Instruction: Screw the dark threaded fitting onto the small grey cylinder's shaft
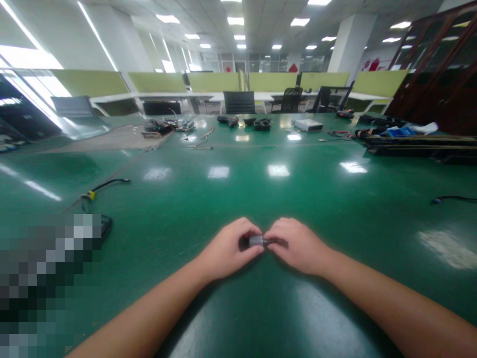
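Near the front of the green table, my left hand (234,247) has its thumb and fingers closed around a small grey cylindrical piece (256,241). From the other side, my right hand (294,243) pinches the thin dark end that sticks out of this piece. The fingertips of both hands almost meet, and the piece lies roughly level between them, just over the tabletop (246,194). Its exact kind is too small and too covered by fingers to tell.
To the left lies a black cable (110,184) with a yellow part; a blurred-out dark object (48,263) sits nearer. Another black cable (454,199) is at the right edge. Farther back are a flat silver box (307,125), tools, and a heap of long dark bars (417,144).
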`<action>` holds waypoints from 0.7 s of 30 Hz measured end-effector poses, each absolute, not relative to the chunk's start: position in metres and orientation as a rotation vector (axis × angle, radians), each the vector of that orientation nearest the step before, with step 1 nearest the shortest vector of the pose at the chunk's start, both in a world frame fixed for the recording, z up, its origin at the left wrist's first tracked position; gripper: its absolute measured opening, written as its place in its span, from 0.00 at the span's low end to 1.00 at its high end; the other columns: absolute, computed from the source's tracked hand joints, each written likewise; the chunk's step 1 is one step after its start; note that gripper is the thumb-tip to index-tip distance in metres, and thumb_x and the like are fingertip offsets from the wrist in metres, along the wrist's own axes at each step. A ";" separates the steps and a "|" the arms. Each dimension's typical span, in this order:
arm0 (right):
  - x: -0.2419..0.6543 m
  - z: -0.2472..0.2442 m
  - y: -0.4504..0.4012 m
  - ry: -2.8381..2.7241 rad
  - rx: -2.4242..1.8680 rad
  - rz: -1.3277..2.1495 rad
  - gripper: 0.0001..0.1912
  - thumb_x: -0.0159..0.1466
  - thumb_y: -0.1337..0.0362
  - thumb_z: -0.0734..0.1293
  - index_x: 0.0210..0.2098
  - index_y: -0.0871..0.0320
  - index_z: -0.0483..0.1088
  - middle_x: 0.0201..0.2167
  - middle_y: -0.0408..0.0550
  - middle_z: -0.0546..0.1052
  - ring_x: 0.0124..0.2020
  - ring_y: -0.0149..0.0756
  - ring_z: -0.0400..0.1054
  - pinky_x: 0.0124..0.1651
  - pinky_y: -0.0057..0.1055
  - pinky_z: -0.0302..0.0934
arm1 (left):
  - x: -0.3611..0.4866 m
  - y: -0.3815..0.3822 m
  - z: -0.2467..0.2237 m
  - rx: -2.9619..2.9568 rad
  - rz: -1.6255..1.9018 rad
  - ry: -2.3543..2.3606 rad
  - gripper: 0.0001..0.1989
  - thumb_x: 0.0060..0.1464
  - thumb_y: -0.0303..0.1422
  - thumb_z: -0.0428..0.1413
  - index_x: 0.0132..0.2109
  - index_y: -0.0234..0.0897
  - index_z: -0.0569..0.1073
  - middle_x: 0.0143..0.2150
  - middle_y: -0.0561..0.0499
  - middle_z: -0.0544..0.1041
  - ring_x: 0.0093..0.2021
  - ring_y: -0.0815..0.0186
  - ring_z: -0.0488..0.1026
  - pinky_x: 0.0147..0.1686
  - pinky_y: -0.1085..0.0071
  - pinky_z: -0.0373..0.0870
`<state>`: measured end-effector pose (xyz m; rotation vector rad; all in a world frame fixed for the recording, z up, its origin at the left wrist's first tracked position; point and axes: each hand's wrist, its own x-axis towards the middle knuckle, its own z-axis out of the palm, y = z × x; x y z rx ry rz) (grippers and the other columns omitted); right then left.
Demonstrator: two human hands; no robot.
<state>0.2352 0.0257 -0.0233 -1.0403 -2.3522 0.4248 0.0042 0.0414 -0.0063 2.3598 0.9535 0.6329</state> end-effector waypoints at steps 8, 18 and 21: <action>0.236 -0.024 0.025 -2.357 -1.037 0.412 0.06 0.65 0.69 0.69 0.42 0.55 0.75 0.39 0.45 0.78 0.41 0.37 0.68 0.45 0.35 0.57 | 0.005 0.041 -0.007 2.372 0.606 0.971 0.10 0.57 0.32 0.62 0.46 0.39 0.75 0.41 0.51 0.75 0.42 0.63 0.72 0.43 0.68 0.67; 0.236 -0.024 0.027 -2.353 -1.013 0.428 0.06 0.64 0.69 0.69 0.42 0.56 0.76 0.39 0.47 0.79 0.41 0.38 0.69 0.46 0.36 0.59 | 0.004 0.040 -0.007 2.347 0.623 0.992 0.09 0.55 0.33 0.63 0.43 0.38 0.74 0.40 0.51 0.74 0.41 0.62 0.72 0.41 0.68 0.67; 0.237 -0.023 0.027 -2.349 -1.008 0.436 0.07 0.63 0.69 0.69 0.41 0.56 0.76 0.38 0.47 0.79 0.41 0.39 0.70 0.46 0.36 0.60 | 0.004 0.041 -0.007 2.344 0.619 0.998 0.09 0.56 0.33 0.63 0.43 0.38 0.74 0.40 0.51 0.74 0.41 0.62 0.72 0.41 0.67 0.67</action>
